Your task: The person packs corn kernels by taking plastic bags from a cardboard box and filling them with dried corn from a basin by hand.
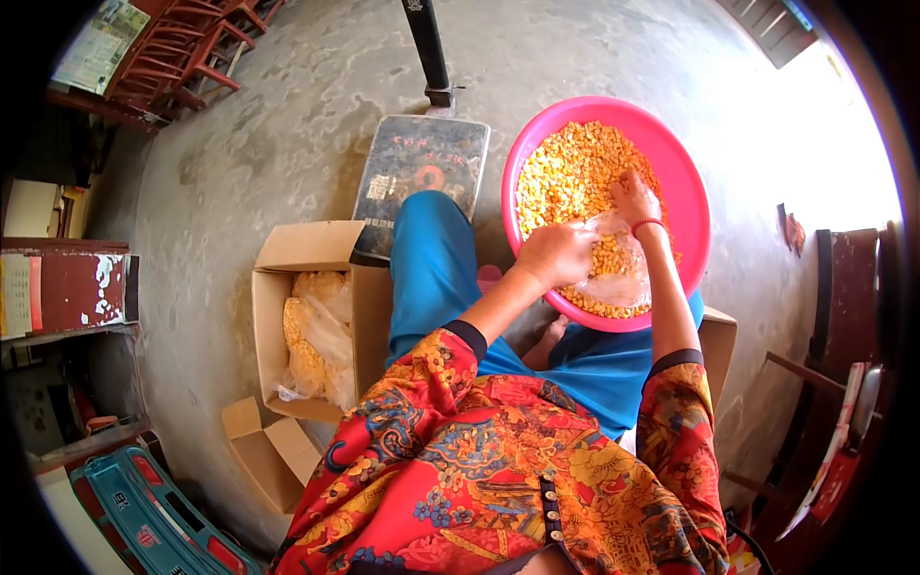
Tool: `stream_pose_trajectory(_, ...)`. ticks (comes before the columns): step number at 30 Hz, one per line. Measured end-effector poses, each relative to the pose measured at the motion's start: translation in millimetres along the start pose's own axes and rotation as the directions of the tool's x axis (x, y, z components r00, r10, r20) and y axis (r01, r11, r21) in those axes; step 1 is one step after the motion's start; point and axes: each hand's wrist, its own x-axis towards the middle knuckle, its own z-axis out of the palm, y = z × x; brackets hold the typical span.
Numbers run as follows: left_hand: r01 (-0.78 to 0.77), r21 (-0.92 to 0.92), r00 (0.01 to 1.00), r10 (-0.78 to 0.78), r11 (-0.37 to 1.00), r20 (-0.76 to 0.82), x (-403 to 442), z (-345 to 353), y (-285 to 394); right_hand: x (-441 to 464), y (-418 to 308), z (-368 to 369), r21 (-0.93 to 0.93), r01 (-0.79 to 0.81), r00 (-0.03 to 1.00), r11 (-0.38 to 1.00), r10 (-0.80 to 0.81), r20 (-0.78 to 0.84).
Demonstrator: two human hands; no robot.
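A pink basin (685, 177) holds a deep layer of yellow corn kernels (575, 168). Inside it, a clear plastic bag (623, 273) with some kernels in it lies low over the corn. My left hand (558, 255) is closed on the bag's left edge. My right hand (635, 199), with a red band at the wrist, is curled among the kernels at the bag's upper end. Its fingertips are hidden, so what it grips cannot be made out.
A platform scale (422, 163) with a black post stands left of the basin. Beside my leg, a cardboard box (369, 321) contains filled plastic bags (316, 335). A teal case (153, 517) is at lower left, and red chairs (182, 57) stand at upper left.
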Motion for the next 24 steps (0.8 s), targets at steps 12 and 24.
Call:
stream_pose_trajectory(12, 0.017, -0.024, 1.000, -0.017, 1.000, -0.002, -1, 1, -2, 7, -8, 13, 0.833, -0.220, 0.975, 0.508, 0.092, 0.202)
stream_pose_trajectory(24, 0.046, -0.057, 0.994, -0.052, 0.997, -0.099, 2, 5, -3, -7, 5, -37, 0.884, -0.332, 0.942, -0.329, -0.065, 0.330)
